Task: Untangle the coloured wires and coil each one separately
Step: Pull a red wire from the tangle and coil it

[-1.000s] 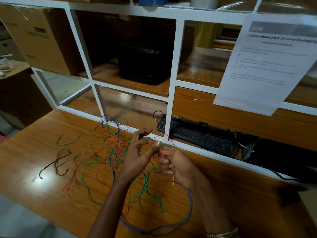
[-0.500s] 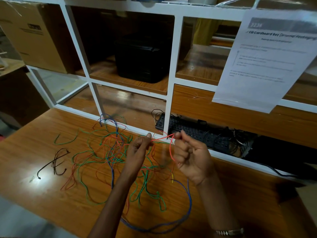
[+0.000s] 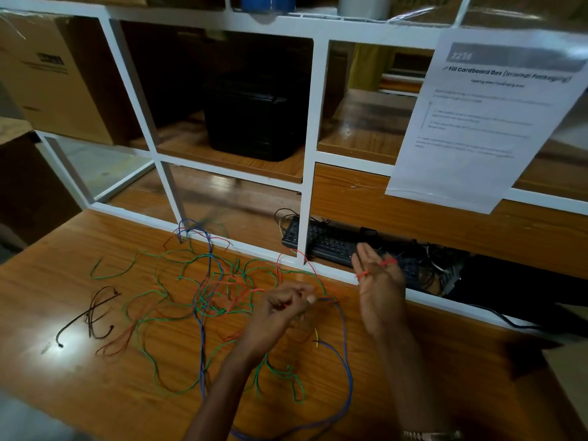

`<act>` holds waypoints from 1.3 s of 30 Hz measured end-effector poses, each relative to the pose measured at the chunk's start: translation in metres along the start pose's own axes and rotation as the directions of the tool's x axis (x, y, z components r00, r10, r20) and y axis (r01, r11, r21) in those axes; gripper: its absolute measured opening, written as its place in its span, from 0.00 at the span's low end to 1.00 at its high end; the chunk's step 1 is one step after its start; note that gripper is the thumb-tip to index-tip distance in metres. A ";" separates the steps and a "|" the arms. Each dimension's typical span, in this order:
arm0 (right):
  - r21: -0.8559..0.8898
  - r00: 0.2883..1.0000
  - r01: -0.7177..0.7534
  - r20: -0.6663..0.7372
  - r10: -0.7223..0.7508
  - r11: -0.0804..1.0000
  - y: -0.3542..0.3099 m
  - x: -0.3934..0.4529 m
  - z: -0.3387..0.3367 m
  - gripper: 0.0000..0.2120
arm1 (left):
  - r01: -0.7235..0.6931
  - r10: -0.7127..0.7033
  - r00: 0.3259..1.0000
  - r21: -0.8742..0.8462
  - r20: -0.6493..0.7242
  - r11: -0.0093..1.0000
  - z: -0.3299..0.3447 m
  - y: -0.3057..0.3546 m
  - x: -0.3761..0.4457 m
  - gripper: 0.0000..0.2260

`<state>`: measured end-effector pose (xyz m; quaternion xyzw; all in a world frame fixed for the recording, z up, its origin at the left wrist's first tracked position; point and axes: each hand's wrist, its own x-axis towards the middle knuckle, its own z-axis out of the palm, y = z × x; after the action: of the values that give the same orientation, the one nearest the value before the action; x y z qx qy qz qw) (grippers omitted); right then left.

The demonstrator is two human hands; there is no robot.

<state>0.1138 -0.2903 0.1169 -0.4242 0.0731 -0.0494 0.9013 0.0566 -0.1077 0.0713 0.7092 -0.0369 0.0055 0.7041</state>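
Note:
A tangle of green, blue, red and orange wires lies spread on the wooden table. A red wire rises from the tangle and is looped round the straight, upright fingers of my right hand. My left hand hovers just above the tangle, its curled fingers pinching the same red wire. A long blue wire curves round under my forearms. A black wire lies apart at the left, with a short green piece beyond it.
A white shelf frame stands along the table's far edge. Behind it are a black keyboard with cables, a black case and a cardboard box. A printed sheet hangs at the right.
My right hand has moved right and straightened its fingers, now with red wire looped round them. My left hand has dropped lower towards the tangle, still pinching the red wire.

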 end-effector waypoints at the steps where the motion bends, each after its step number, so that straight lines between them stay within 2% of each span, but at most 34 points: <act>1: -0.170 1.000 0.016 -0.012 -0.019 0.985 0.002 0.000 -0.001 0.27 | -0.030 0.030 0.999 0.026 0.030 0.999 0.001 0.002 0.000 0.17; 2: -0.337 1.000 0.003 -0.018 -0.010 0.942 0.007 0.001 -0.004 0.28 | -0.064 0.062 0.997 0.039 0.049 0.997 0.003 0.004 0.001 0.16; 4: -0.635 0.995 -0.068 0.016 0.101 0.770 0.012 0.002 -0.011 0.31 | -0.132 0.132 0.990 0.017 0.044 0.991 0.004 0.008 0.003 0.15; 6: -0.819 0.934 -0.182 0.029 0.357 0.545 0.014 -0.002 -0.015 0.35 | -0.193 0.193 0.981 0.000 0.000 0.981 0.003 0.014 0.007 0.12; 7: -0.848 0.883 -0.215 0.043 0.467 0.484 0.013 -0.007 -0.011 0.29 | -0.228 0.229 0.973 0.011 -0.028 0.974 0.002 0.017 0.009 0.10; 9: -0.831 0.795 -0.231 0.138 0.591 0.506 0.017 -0.021 0.000 0.17 | -0.278 0.283 0.954 0.062 -0.100 0.959 -0.001 0.018 0.014 0.08; 10: -0.814 0.773 -0.233 0.177 0.610 0.532 0.018 -0.028 0.006 0.16 | -0.280 0.290 0.947 0.085 -0.141 0.956 -0.003 0.016 0.016 0.07; 13: -0.730 0.757 -0.287 0.224 0.614 0.620 0.023 -0.034 0.013 0.13 | -0.249 0.268 0.931 0.104 -0.247 0.963 -0.013 0.013 0.020 0.09; 15: -0.674 0.702 -0.335 0.288 0.651 0.659 0.022 -0.035 0.011 0.23 | -0.245 0.263 0.923 0.099 -0.282 0.965 -0.020 0.012 0.019 0.06; 17: -0.685 0.594 -0.343 0.371 0.713 0.643 0.019 -0.037 0.012 0.34 | -0.242 0.260 0.923 0.098 -0.283 0.965 -0.024 0.016 0.016 0.05; 19: -0.656 0.497 -0.379 0.451 0.741 0.653 0.019 -0.037 0.011 0.40 | -0.237 0.256 0.925 0.101 -0.281 0.966 -0.027 0.017 0.015 0.06; 21: -0.575 0.430 -0.457 0.525 0.735 0.679 0.018 -0.037 0.013 0.40 | -0.239 0.255 0.928 0.090 -0.270 0.967 -0.028 0.020 0.013 0.07; 23: -0.464 0.392 -0.533 0.606 0.692 0.708 0.017 -0.037 0.012 0.37 | -0.238 0.243 0.940 0.052 -0.241 0.970 -0.027 0.022 0.010 0.07; 24: -0.383 0.381 -0.579 0.653 0.654 0.720 0.016 -0.037 0.011 0.35 | -0.227 0.227 0.943 0.031 -0.243 0.973 -0.026 0.022 0.008 0.10; 26: -0.208 0.433 -0.648 0.691 0.579 0.732 0.013 -0.036 0.009 0.31 | -0.190 0.187 0.945 0.014 -0.267 0.982 -0.026 0.022 0.006 0.19; 28: -0.060 0.558 -0.649 0.639 0.529 0.758 0.006 -0.033 0.010 0.26 | -0.157 0.153 0.956 0.002 -0.251 0.988 -0.028 0.015 0.005 0.25; 32: 0.290 0.764 -0.591 0.500 0.408 0.753 0.001 -0.026 0.019 0.23 | -0.101 0.102 0.982 0.019 -0.158 0.995 -0.015 0.004 0.002 0.20; 34: 0.391 0.864 -0.485 0.351 0.360 0.783 0.003 -0.021 0.020 0.21 | -0.039 0.042 0.994 0.031 -0.104 0.999 -0.005 -0.005 0.003 0.20; 36: 0.417 0.942 -0.332 0.191 0.275 0.846 0.003 -0.016 0.018 0.15 | 0.037 -0.036 0.999 0.023 -0.041 0.999 0.003 -0.017 0.003 0.23; 39: 0.311 0.997 -0.076 0.041 0.067 0.948 0.001 -0.011 0.018 0.07 | 0.075 -0.078 0.988 0.030 0.131 0.997 0.010 -0.023 -0.003 0.24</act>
<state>0.1065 -0.2742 0.1287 -0.2743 0.0664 -0.0214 0.9591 0.0548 -0.1178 0.0477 0.7177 -0.0562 -0.0681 0.6907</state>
